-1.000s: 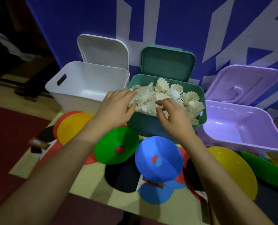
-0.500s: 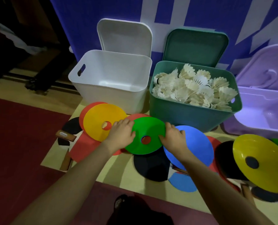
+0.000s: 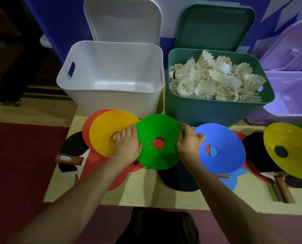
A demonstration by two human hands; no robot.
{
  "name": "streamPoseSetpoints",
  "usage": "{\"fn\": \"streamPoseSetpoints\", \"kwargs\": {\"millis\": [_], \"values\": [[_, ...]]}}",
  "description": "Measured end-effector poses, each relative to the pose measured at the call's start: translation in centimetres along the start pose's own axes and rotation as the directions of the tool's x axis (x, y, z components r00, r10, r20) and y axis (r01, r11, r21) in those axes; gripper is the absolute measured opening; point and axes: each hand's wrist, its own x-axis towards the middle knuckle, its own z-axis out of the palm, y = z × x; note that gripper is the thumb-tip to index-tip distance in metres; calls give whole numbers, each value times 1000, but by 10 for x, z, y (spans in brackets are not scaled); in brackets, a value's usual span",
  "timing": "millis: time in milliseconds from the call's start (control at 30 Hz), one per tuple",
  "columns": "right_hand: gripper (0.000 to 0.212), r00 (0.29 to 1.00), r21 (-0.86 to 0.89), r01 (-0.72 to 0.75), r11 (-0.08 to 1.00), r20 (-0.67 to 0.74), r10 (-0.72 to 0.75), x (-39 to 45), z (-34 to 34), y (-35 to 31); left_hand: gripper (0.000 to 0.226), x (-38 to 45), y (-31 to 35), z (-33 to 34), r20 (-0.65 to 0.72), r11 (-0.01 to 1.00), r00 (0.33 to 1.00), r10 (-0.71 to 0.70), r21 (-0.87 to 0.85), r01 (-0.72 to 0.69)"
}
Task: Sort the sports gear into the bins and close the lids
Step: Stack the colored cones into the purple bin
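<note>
A green disc cone (image 3: 158, 140) lies on the mat in front of the bins. My left hand (image 3: 128, 147) grips its left rim and my right hand (image 3: 189, 144) grips its right rim. A yellow-orange disc cone (image 3: 108, 129) over a red one (image 3: 87, 124) sits to the left, a blue disc cone (image 3: 224, 145) to the right. The white bin (image 3: 111, 92) stands bare inside with its lid (image 3: 122, 20) up. The green bin (image 3: 217, 110) is full of shuttlecocks (image 3: 215, 78), its lid (image 3: 213, 27) raised.
A purple bin (image 3: 291, 95) with its lid (image 3: 289, 48) raised stands at the right. Another yellow disc cone (image 3: 294, 148) leans at the right. Table tennis paddles, black (image 3: 72, 145) and red (image 3: 100, 164), lie under the discs on the yellow mat (image 3: 139, 192).
Both hands left the shuttlecocks in the green bin, came down to the mat and took hold of the green disc cone by its two sides. The disc has risen slightly toward the bins.
</note>
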Motion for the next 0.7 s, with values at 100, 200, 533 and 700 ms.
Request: {"fn": "streamPoseSetpoints", "kwargs": {"millis": [100, 200, 533, 700], "values": [[31, 999, -193, -48, 980, 10, 51, 0, 18, 4, 81, 7, -8, 3, 65, 999, 997, 34, 37, -37], [29, 1000, -238, 23, 971, 0, -24, 1, 25, 12, 79, 13, -8, 4, 79, 999, 996, 44, 7, -45], [32, 988, 138, 154, 978, 10, -157, 2, 16, -18, 66, 8, -30, -30, -212, 948, 977, 6, -310, -74], [26, 977, 251, 156, 955, 106, -187, -7, 42, -58, 65, -5, -73, -32, -283, 977, 959, -31, -210, -31]]}}
